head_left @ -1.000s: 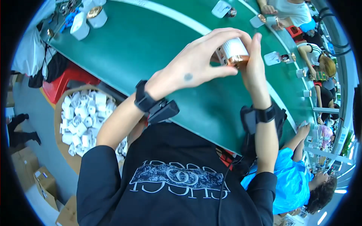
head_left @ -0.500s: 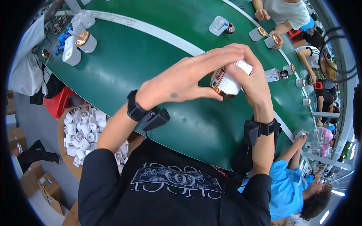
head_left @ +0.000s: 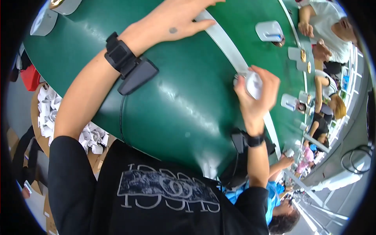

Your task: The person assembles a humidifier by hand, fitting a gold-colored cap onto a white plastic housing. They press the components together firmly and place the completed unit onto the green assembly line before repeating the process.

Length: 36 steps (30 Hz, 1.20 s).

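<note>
My right hand grips a small white plastic housing above the green table, near the white strip. One round, pale end of the housing faces up between thumb and fingers; its other parts are hidden by the hand. My left hand is stretched toward the far side of the table, fingers extended and apart, with nothing in it; its fingertips are partly cut off by the picture's top edge. Both wrists wear black straps with black modules.
White housings stand at the table's far left. Across the white strip lies a translucent housing with a dark part; more gold-topped housings stand beyond. A carton of white parts sits left. Co-workers sit along the right.
Both hands held the white, gold-trimmed housing together; now the left has let go and moved away to the upper left. My right hand keeps hold of a housing, lower down. The view has shifted.
</note>
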Each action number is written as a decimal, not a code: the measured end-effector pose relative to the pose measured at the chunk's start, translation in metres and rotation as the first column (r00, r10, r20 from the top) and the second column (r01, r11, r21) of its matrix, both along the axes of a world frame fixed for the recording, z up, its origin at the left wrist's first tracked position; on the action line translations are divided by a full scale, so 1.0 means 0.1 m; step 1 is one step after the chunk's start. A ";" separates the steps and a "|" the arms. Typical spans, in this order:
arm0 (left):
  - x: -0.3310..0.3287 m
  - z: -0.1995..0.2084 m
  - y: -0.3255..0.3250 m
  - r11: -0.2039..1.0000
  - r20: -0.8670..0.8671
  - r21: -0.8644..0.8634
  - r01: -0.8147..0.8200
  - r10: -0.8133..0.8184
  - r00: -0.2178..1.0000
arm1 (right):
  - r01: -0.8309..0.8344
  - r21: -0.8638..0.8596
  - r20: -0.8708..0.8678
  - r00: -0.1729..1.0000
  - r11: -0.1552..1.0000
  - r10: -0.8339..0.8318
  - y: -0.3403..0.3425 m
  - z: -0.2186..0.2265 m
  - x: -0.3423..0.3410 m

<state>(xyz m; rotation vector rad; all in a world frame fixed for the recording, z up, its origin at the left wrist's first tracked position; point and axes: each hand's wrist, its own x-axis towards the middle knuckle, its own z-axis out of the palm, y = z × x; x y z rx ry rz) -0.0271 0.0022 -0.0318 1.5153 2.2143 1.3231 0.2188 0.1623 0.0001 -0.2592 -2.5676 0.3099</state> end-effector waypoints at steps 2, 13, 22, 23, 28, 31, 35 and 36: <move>-0.08 -0.13 -0.04 0.998 -0.142 0.057 0.015 -0.007 0.990 | -0.004 -0.020 -0.070 0.998 1.000 0.002 -0.06 0.08 -0.09; 0.24 -0.09 -0.07 0.979 -0.160 0.169 0.114 -0.087 0.983 | 0.015 -0.741 -0.226 0.936 0.671 -0.270 -0.10 0.27 -0.01; 1.11 0.14 -0.04 0.920 0.590 0.233 0.315 -0.391 0.707 | -0.188 -0.933 -0.257 0.945 0.306 -0.202 -0.17 0.24 -0.04; 1.12 0.14 -0.03 0.920 0.634 0.229 0.319 -0.389 0.668 | -0.232 -0.930 -0.291 0.939 0.285 -0.185 -0.19 0.22 -0.04; 1.07 0.13 -0.04 0.910 0.628 0.262 0.321 -0.414 0.660 | -0.298 -0.897 -0.358 0.923 0.328 -0.143 -0.15 0.09 -0.10; 1.09 0.13 -0.07 0.892 0.615 0.358 0.275 -0.447 0.650 | -0.288 -0.900 -0.339 0.934 0.326 -0.110 -0.10 0.03 -0.09; 1.09 0.10 -0.08 0.916 0.565 0.345 0.203 -0.376 0.734 | -0.256 -0.953 -0.285 0.940 0.164 -0.189 -0.20 0.02 -0.13; 1.10 0.08 -0.09 0.918 0.568 0.340 0.202 -0.372 0.734 | -0.244 -0.966 -0.256 0.938 0.081 -0.234 -0.22 0.03 -0.14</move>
